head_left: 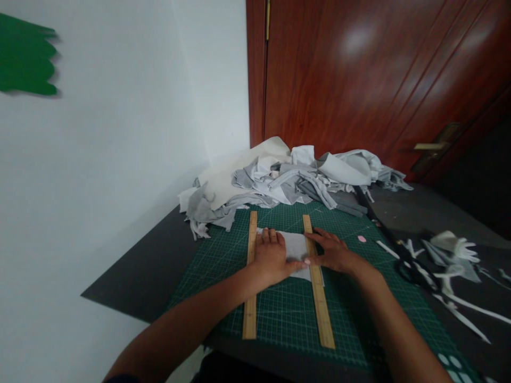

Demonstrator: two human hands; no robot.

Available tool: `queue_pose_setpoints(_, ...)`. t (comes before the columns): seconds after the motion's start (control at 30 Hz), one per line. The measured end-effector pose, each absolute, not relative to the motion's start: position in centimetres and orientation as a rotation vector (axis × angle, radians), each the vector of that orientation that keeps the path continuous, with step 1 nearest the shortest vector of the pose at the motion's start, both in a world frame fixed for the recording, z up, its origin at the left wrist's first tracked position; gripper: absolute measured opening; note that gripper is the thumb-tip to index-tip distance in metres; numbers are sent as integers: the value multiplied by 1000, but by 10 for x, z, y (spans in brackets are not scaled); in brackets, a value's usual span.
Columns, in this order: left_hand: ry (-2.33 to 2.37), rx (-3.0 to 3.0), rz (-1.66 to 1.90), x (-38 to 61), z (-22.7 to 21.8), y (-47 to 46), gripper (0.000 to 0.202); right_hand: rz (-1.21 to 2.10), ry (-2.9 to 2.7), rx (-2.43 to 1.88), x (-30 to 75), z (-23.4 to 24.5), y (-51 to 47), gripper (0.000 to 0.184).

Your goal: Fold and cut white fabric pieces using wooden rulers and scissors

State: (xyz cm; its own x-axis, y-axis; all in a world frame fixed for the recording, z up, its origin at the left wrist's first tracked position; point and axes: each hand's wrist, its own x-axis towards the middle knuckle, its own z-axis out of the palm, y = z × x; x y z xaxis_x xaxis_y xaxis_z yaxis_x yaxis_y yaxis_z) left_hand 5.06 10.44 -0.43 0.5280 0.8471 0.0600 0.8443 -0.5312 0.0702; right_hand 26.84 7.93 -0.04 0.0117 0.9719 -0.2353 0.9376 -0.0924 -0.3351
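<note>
A small grey fabric piece lies on a green cutting mat between two wooden rulers. My left hand lies flat on the fabric's left part, fingers stretched out, beside the left ruler. My right hand presses flat with spread fingers on the right ruler and the fabric's right edge. Neither hand grips anything.
A heap of grey and white fabric scraps sits at the mat's far edge, against a brown door. Black scissors and white fabric strips lie to the right on the dark table. A white wall runs along the left.
</note>
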Motion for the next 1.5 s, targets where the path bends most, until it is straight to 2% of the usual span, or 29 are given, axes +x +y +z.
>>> queue_pose_setpoints(0.23,1489,2760,145,50,-4,107,112,636,-2067,-2161,270,-3,80,90)
queue_pose_setpoints(0.5,1468,2857,150,47,1,105,89,632,-2079,-2171,268,0,79,92)
queue_pose_setpoints(0.8,1508,2797,189,45,-2,105,86,632,-2073,-2162,269,-2,80,93)
queue_pose_setpoints(1.03,1579,2607,13,42,4,101,97,636,-2075,-2153,269,-1,80,92)
queue_pose_setpoints(1.5,1555,2791,92,46,-8,98,84,640,-2078,-2151,270,-3,81,92)
